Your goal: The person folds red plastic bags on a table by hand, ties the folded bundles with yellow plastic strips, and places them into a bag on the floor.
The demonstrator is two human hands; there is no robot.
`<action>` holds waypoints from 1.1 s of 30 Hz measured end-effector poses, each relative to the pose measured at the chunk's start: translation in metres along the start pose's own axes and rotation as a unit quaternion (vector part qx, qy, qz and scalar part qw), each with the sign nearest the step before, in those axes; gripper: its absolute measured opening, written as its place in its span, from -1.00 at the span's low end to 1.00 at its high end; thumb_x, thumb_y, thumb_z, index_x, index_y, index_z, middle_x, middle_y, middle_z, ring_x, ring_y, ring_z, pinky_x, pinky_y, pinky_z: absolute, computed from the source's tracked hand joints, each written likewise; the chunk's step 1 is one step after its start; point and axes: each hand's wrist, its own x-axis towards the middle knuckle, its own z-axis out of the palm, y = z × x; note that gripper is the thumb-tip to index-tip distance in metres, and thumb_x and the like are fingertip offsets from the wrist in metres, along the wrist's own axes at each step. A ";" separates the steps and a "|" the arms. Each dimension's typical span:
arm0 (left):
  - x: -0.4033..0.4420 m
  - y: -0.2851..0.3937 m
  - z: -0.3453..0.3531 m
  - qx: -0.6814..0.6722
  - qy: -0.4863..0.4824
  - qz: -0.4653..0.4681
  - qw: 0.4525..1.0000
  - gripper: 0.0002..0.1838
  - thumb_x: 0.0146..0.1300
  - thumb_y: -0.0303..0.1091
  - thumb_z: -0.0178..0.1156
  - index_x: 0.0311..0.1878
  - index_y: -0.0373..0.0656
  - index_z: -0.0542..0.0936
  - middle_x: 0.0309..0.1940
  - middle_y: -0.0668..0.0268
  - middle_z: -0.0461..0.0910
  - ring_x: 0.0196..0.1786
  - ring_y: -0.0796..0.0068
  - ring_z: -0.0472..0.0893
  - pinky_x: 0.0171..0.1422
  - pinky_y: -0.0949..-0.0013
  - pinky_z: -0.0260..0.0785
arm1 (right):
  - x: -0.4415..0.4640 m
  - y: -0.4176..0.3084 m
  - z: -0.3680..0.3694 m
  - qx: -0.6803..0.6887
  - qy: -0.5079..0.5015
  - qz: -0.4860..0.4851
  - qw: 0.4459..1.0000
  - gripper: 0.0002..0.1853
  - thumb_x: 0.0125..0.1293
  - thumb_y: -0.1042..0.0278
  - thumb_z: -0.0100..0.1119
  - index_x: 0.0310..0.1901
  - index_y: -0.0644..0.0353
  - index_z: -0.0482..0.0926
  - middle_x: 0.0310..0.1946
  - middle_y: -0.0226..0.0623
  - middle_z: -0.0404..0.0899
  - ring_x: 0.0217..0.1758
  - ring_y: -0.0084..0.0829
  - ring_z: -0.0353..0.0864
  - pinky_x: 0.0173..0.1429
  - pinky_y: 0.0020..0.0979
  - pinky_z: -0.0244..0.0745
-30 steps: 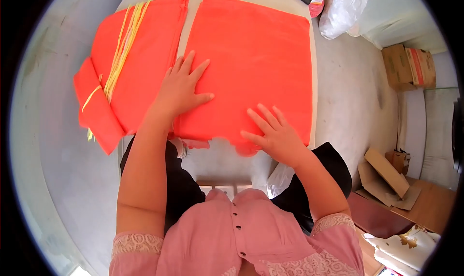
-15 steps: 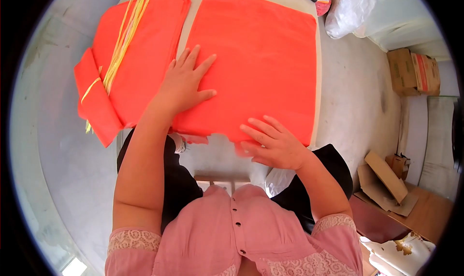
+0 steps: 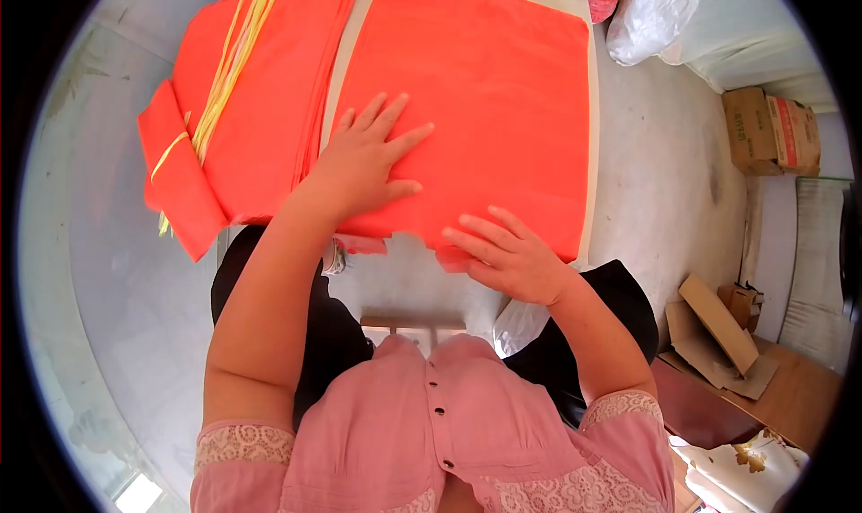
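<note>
A stack of flat red plastic bags (image 3: 485,109) lies in front of me, with a notch cut into its near edge. My left hand (image 3: 364,158) rests palm down on its left side, fingers spread. At the near right edge, beside a hanging red flap, my right hand (image 3: 512,254) touches the stack with its fingers stretched out. Neither hand grips anything visible. To the left is a second red stack (image 3: 274,91), with a bunch of yellow ties (image 3: 232,69) on top. A folded red bundle (image 3: 182,176), bound with a yellow tie, lies across its near left corner.
The pale table edge (image 3: 593,154) shows along the right of the stack. White plastic bags (image 3: 654,19) sit at the upper right. A cardboard box (image 3: 772,134) stands farther right, and an opened carton (image 3: 718,338) lies on a brown wooden surface (image 3: 795,392).
My left hand has slid right and a little towards me over the red stack, with its fingers still spread. My right hand has shifted slightly up along the near edge.
</note>
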 end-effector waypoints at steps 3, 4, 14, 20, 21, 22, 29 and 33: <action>0.002 -0.001 0.003 0.007 0.030 -0.012 0.999 -0.11 0.28 0.02 0.45 0.66 0.26 0.32 0.73 0.09 0.05 0.75 -0.08 0.04 0.76 -0.22 -0.06 | 0.000 -0.001 0.000 0.070 0.036 0.043 0.996 -0.84 0.18 0.54 0.39 -0.34 0.10 0.55 0.46 -0.18 0.51 0.55 0.03 0.41 0.55 0.09 0.35; 0.002 -0.001 0.002 0.012 0.031 -0.007 0.999 -0.11 0.27 -0.01 0.46 0.65 0.25 0.33 0.73 0.09 0.05 0.75 -0.09 0.05 0.75 -0.21 -0.05 | 0.001 -0.002 0.001 0.102 0.051 0.068 0.991 -0.83 0.17 0.56 0.39 -0.34 0.11 0.56 0.46 -0.16 0.51 0.55 0.05 0.39 0.53 0.09 0.36; -0.020 0.037 -0.020 -0.175 -0.084 0.136 0.971 0.08 -0.01 -0.26 0.65 0.63 0.05 0.34 0.69 0.05 0.14 0.73 -0.13 0.08 0.71 -0.18 0.09 | 0.006 -0.002 -0.018 0.434 0.104 0.338 0.828 -0.87 0.30 0.65 0.25 -0.27 0.15 0.59 0.47 -0.16 0.45 0.62 -0.15 0.30 0.27 -0.27 0.56; -0.026 0.069 0.007 -0.081 0.031 0.112 0.990 -0.14 0.05 -0.45 0.50 0.50 -0.05 0.44 0.61 0.07 0.28 0.69 -0.05 0.19 0.65 -0.31 0.13 | 0.003 -0.001 -0.011 0.463 0.122 0.361 0.800 -0.89 0.31 0.66 0.25 -0.26 0.21 0.57 0.37 -0.13 0.43 0.45 -0.26 0.43 0.19 -0.32 0.63; -0.026 0.071 0.011 -0.080 0.051 0.111 0.989 -0.19 0.07 -0.49 0.46 0.47 -0.07 0.46 0.58 0.08 0.31 0.68 -0.03 0.22 0.64 -0.32 0.13 | 0.003 -0.001 -0.012 0.456 0.111 0.362 0.805 -0.89 0.30 0.64 0.27 -0.24 0.21 0.57 0.36 -0.15 0.43 0.43 -0.27 0.44 0.20 -0.31 0.63; -0.026 0.072 0.013 -0.085 0.055 0.115 0.988 -0.25 0.08 -0.52 0.42 0.42 -0.09 0.48 0.56 0.09 0.34 0.66 -0.02 0.25 0.64 -0.33 0.13 | 0.002 0.000 -0.013 0.449 0.101 0.363 0.810 -0.88 0.30 0.63 0.30 -0.22 0.22 0.56 0.35 -0.17 0.42 0.42 -0.28 0.44 0.21 -0.31 0.63; -0.027 0.069 0.016 -0.110 0.074 0.166 0.977 -0.67 0.13 -0.53 0.39 0.00 -0.09 0.67 0.27 0.26 0.61 0.55 0.09 0.44 0.62 -0.32 0.17 | 0.011 0.002 -0.059 0.387 -0.015 0.329 0.861 -0.56 0.10 0.39 0.60 -0.03 0.18 0.55 0.31 -0.22 0.43 0.38 -0.20 0.46 0.18 -0.23 0.65; -0.027 0.067 0.014 -0.114 0.077 0.187 0.973 -0.83 0.15 -0.44 0.45 -0.17 -0.07 0.73 0.13 0.38 0.69 0.51 0.14 0.48 0.61 -0.30 0.20 | 0.004 0.003 -0.016 0.130 0.052 0.192 0.971 -0.47 -0.01 0.32 0.66 -0.04 0.18 0.55 0.17 -0.18 0.52 0.22 -0.10 0.54 0.09 -0.19 0.62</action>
